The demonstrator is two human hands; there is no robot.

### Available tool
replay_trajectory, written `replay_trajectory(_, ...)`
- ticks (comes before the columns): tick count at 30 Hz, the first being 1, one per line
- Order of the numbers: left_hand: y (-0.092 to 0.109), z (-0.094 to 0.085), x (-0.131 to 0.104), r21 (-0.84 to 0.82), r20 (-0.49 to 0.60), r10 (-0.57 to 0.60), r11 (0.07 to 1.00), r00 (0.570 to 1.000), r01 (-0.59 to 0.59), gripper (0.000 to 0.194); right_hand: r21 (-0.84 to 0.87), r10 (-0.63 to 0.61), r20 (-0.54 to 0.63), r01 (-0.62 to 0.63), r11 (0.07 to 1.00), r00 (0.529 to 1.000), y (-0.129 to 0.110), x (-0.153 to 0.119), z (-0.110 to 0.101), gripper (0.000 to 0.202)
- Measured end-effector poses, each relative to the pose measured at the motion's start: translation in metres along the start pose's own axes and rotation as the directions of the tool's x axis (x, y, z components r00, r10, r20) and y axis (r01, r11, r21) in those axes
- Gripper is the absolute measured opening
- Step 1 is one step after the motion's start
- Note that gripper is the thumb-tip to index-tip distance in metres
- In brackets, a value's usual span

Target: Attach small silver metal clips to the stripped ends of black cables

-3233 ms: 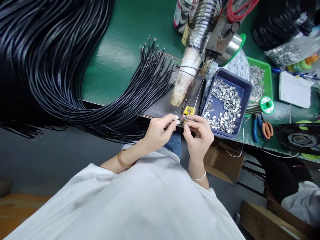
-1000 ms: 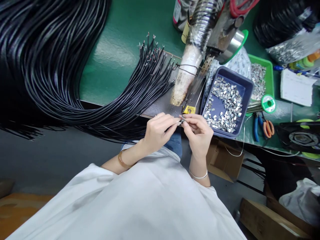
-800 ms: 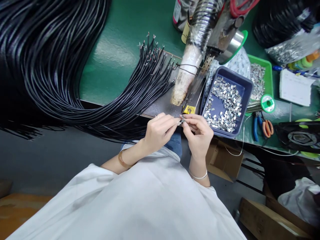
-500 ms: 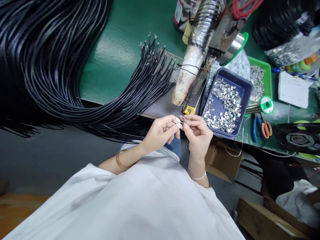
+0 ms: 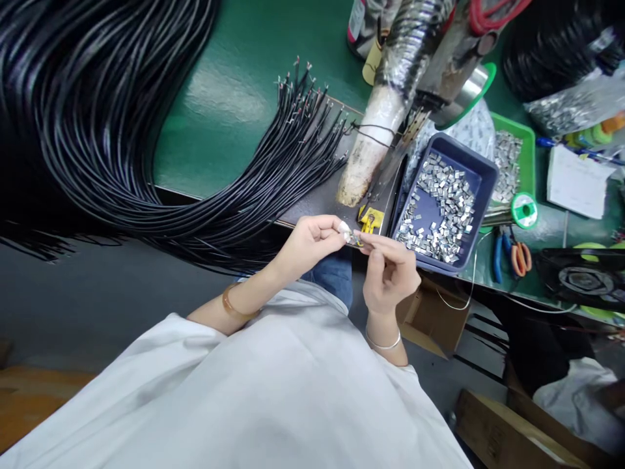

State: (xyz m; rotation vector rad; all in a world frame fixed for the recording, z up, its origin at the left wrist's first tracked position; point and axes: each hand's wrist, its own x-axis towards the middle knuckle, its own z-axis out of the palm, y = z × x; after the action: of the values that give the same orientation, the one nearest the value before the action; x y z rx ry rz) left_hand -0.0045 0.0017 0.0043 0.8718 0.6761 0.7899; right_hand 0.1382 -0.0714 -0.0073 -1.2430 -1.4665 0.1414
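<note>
My left hand [image 5: 317, 242], with white wrapping on a fingertip, pinches a small metal piece [image 5: 355, 240] at the bench's front edge. From the right, the fingertips of my right hand [image 5: 389, 268] reach that same piece; its thumb stands apart from the forefinger, and whether it grips anything is unclear. Just beyond the hands lies a yellow part [image 5: 371, 219], below a tube wrapped in white and clear film [image 5: 371, 133]. A dark blue tray [image 5: 482, 179] holding many small metal pieces [image 5: 446, 202] is right of my right hand.
Black cables [image 5: 234, 202] with stripped ends cover the left side of the green bench [image 5: 258, 32]. Farther right are a green tray [image 5: 528, 153], a solder spool [image 5: 524, 210], orange-and-blue-handled tools [image 5: 520, 258] and a fan [image 5: 583, 277]. Below is a cardboard box [image 5: 432, 319].
My right hand has shifted slightly down, its thumb drawn back from the fingertips. My left hand has moved slightly left and up. The view has shifted a little.
</note>
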Motion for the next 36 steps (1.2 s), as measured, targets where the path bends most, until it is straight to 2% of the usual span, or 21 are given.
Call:
replay_trajectory(2,-0.001,0.000,0.003,-0.048,0.004,0.034,0.998,0.999,-0.034,0.016,-0.002,0.094,-0.036,-0.094,0.996,0.995,0.003,0.002,0.001,0.014)
replay_trajectory(4,-0.003,-0.001,0.005,-0.073,-0.002,0.058,0.996,0.998,-0.058,0.018,-0.010,0.123,-0.045,-0.124,0.992,0.991,0.006,0.005,0.002,0.011)
replay_trajectory(9,-0.004,0.002,0.008,-0.023,-0.046,0.070,0.997,0.996,-0.071,0.023,-0.139,-0.022,0.012,0.024,0.990,1.000,0.009,0.010,0.002,0.016)
replay_trajectory(14,-0.005,0.007,0.012,0.008,-0.132,0.088,0.996,0.987,-0.088,0.020,-0.269,-0.129,0.050,0.138,0.953,0.990,0.013,0.010,0.004,0.018)
replay_trajectory(18,-0.004,0.008,0.013,0.039,-0.165,0.079,0.997,0.983,-0.073,0.016,-0.328,-0.142,0.034,0.146,0.934,0.989,0.015,0.011,0.007,0.016)
replay_trajectory(30,0.003,0.012,0.012,0.166,-0.189,0.171,0.976,0.967,-0.140,0.009,-0.296,-0.105,0.010,0.103,0.950,0.994,0.009,0.018,0.009,0.017)
replay_trajectory(36,0.001,0.010,0.013,0.137,-0.192,0.118,0.986,0.974,-0.093,0.010,-0.298,-0.114,0.011,0.112,0.948,0.993,0.011,0.015,0.011,0.014)
